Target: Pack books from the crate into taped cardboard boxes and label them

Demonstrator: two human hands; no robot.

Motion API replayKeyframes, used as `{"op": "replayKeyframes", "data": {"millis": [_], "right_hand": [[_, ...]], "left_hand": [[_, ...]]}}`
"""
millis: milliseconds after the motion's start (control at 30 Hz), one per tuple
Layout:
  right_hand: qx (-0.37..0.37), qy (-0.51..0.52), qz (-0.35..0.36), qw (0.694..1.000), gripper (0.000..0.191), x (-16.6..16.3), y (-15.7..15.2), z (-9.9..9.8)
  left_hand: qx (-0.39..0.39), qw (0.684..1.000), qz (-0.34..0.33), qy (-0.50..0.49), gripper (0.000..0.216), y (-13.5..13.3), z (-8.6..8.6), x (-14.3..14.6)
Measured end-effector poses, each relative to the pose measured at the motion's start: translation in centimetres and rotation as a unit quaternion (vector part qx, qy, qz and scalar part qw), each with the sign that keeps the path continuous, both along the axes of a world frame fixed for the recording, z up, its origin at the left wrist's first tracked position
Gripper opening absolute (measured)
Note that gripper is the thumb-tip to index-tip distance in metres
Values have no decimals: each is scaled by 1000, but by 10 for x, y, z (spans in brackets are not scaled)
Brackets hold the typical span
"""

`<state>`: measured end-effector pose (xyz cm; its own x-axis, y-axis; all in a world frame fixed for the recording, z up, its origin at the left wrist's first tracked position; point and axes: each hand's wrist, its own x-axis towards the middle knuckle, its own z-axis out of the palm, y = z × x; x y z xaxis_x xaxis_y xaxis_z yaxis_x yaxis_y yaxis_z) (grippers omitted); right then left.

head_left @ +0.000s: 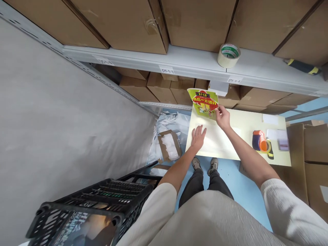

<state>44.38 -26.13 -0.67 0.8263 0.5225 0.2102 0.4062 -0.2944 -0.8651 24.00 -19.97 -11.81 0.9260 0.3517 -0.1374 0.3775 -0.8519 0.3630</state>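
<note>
A thin green picture book (202, 107) with red and yellow Chinese lettering is held upright over the back left of a pale yellow table (225, 147). My right hand (222, 117) grips it by its lower right edge, thumb across the front cover. Fingers spread, my left hand (198, 136) lies flat on the table's left part, apart from the book. A whitish sheet or patch shows on the tabletop between my hands, but its outline is too faint to make out.
An orange and purple tape dispenser (260, 141) and a utility knife (270, 150) lie at the table's right. Above, a shelf (194, 56) bears cardboard boxes, a tape roll (229, 56) and another knife (302, 66). A black crate (123, 194) stands lower left.
</note>
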Motion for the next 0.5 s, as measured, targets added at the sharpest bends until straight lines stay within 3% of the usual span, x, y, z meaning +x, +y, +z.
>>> {"op": "replayKeyframes", "data": {"millis": [167,300,500], "right_hand": [[70,24,-44,996,52,5,-37,14],[72,132,-34,988,48,9,-72,-3],[2,311,-66,948,42,-5,-133,-45]], "left_hand": [[-41,993,-115,3,64,2,-7,-2],[-38,996,-66,38,71,9,-12,2],[-36,997,-6,62,74,18,-12,12]]}}
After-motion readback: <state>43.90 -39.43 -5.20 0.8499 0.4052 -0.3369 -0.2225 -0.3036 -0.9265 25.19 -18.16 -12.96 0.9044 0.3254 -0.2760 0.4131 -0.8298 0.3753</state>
